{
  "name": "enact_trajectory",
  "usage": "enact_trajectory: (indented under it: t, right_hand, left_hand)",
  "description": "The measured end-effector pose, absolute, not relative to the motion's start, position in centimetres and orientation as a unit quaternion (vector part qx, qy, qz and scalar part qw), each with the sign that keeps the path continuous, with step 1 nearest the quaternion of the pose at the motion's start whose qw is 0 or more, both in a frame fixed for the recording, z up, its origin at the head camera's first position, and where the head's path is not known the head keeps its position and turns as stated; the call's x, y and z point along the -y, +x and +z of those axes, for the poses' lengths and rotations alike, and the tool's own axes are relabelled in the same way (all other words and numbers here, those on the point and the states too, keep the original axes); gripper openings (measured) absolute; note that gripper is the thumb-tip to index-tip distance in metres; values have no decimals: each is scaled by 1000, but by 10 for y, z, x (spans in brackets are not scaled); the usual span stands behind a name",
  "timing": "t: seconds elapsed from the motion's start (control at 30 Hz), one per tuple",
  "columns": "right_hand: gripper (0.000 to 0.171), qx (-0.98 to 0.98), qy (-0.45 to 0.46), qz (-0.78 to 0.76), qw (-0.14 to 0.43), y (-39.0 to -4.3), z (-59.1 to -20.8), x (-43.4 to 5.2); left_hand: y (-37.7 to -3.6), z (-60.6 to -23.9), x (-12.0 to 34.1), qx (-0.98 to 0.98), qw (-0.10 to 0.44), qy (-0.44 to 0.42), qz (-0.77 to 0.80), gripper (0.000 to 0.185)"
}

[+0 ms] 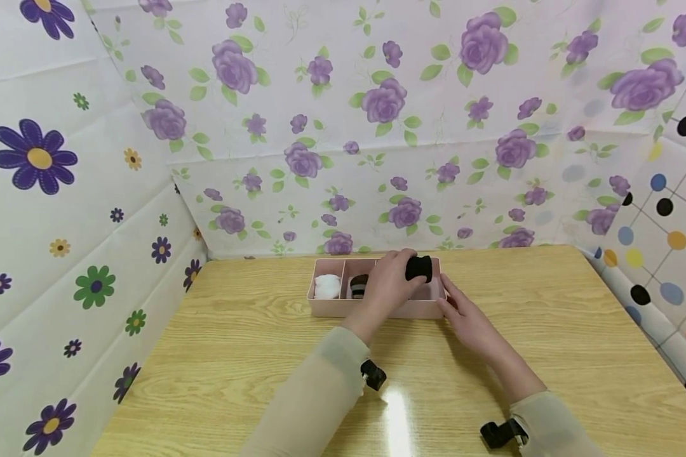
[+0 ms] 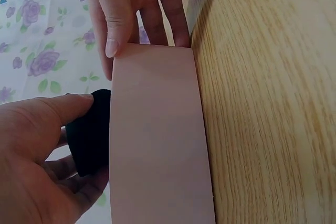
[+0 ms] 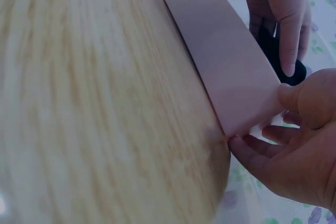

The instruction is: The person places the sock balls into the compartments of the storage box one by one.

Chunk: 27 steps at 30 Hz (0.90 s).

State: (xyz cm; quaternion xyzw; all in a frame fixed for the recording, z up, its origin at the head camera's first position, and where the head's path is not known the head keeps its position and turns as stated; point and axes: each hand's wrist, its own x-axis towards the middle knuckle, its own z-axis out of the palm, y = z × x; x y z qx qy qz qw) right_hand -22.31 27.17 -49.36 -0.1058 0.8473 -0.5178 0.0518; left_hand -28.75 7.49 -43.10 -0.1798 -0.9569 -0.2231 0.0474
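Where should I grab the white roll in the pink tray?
Pinch the white roll by its top, coming straight down. It sits in the left compartment of the tray, whose walls block its sides; only the top is exposed.

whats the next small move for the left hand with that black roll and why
Probably lower the black roll into the right-hand compartment of the pink tray. The left hand holds it just above that end, the other compartments already hold rolls, and the right hand steadies the tray's corner.
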Motion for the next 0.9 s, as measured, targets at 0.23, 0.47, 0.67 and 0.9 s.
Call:
enact_trajectory:
  t: [0.23,0.47,0.67,0.9]
  right_hand:
    - [72,-848,-105,-516,51,-223,-493,-271]
    - [70,-845,-105,-521,48,-223,-493,-270]
    - [69,-845,-101,-523,48,-222,-492,-269]
    - [70,-847,-100,-520,46,-222,-492,-270]
  left_hand:
    - [-288,-434,-73,955,46,-182,-231,64]
    - [-288,-435,-70,951,58,-198,-230,65]
    - [-287,-432,-69,955,62,-185,-223,64]
    - [-287,-429,-62,954,68,-175,-232,62]
